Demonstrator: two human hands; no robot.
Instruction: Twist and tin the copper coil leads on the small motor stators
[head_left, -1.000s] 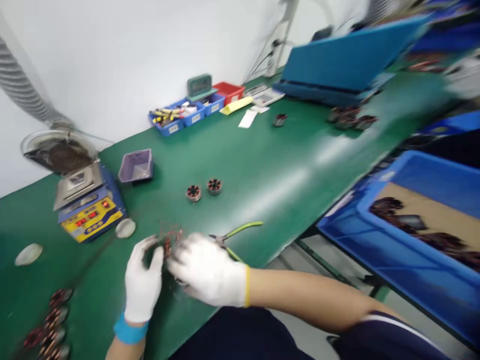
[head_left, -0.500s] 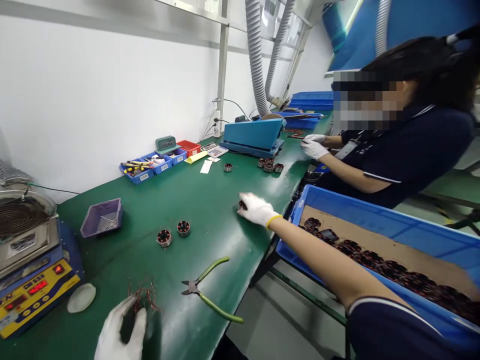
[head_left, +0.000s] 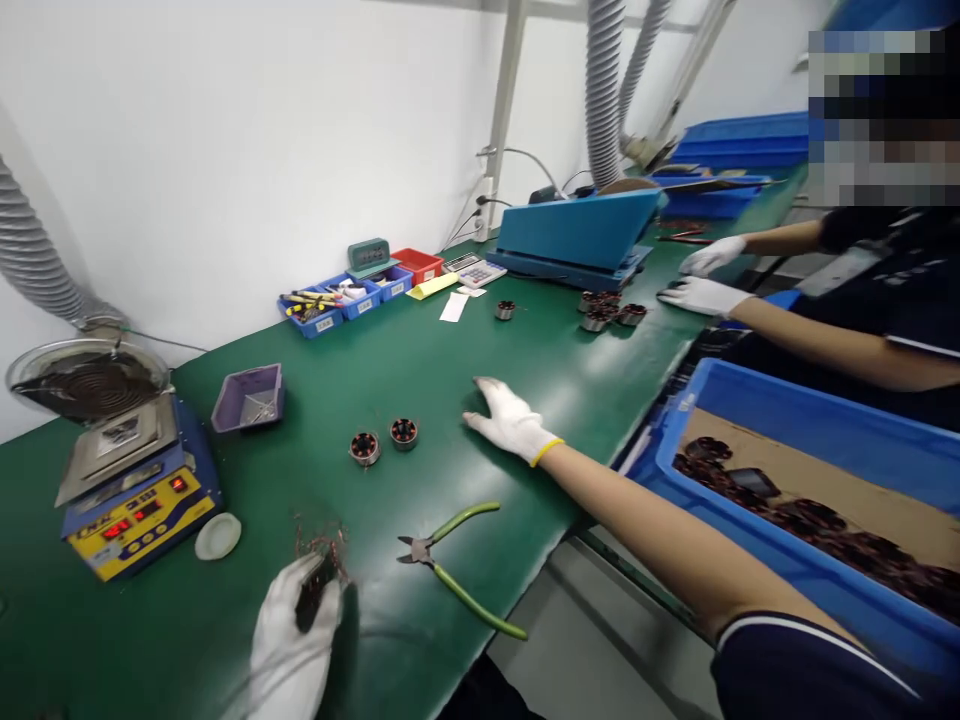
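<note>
My left hand (head_left: 292, 635), in a white glove, is at the lower left above the green bench. Its thumb and fingers are closed around a dark wound stator (head_left: 311, 598), mostly hidden, from which thin copper wires stick up. My right hand (head_left: 511, 420), gloved too, is over the middle of the bench with fingers apart and nothing visible between them. Left of it, a wound stator (head_left: 403, 433) and a second wound stator (head_left: 365, 449) stand close together. Green-handled side cutters (head_left: 422, 550) lie spread between my hands, nearer the front edge.
At left are a yellow-and-blue heating unit (head_left: 139, 515), a white lid (head_left: 218, 537) and a purple tray (head_left: 250, 398). Small blue bins (head_left: 319, 322), a lone stator (head_left: 505, 310) and a blue machine (head_left: 577, 235) stand behind. A co-worker's gloved hands (head_left: 709, 290) are beyond a blue crate (head_left: 694, 425).
The view has swung left, so everything sits further right. My right hand's fingers have spread; the dark thing seen at its fingertips before no longer shows. My left hand still grips the stator.
</note>
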